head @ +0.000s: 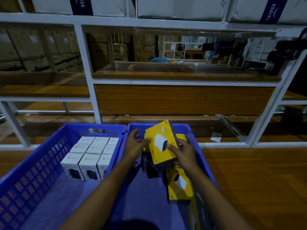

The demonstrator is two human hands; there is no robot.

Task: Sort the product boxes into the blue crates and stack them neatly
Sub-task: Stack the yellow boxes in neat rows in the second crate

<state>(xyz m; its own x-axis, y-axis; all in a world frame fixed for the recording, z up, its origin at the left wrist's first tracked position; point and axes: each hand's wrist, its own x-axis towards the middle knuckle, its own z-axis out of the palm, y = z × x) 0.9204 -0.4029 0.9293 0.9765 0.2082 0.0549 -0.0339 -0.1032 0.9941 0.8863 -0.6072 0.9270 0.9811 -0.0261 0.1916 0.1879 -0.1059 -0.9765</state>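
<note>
Two blue crates stand side by side in front of me. The left crate (33, 163) holds several white product boxes (90, 151) packed upright in neat rows at its far end. Over the right crate (204, 156) I hold a yellow product box (159, 141), tilted, between both hands. My left hand (134, 145) grips its left edge and my right hand (184, 156) holds its right side with a finger on top. More yellow boxes (180, 186) lie in the right crate below and behind it.
A white metal shelf frame (86, 67) with wooden boards rises right behind the crates. White cartons (179, 7) sit on the top shelf. A small paper label (216, 137) lies on the low shelf at the right. Wooden floor (257, 188) spreads right of the crates.
</note>
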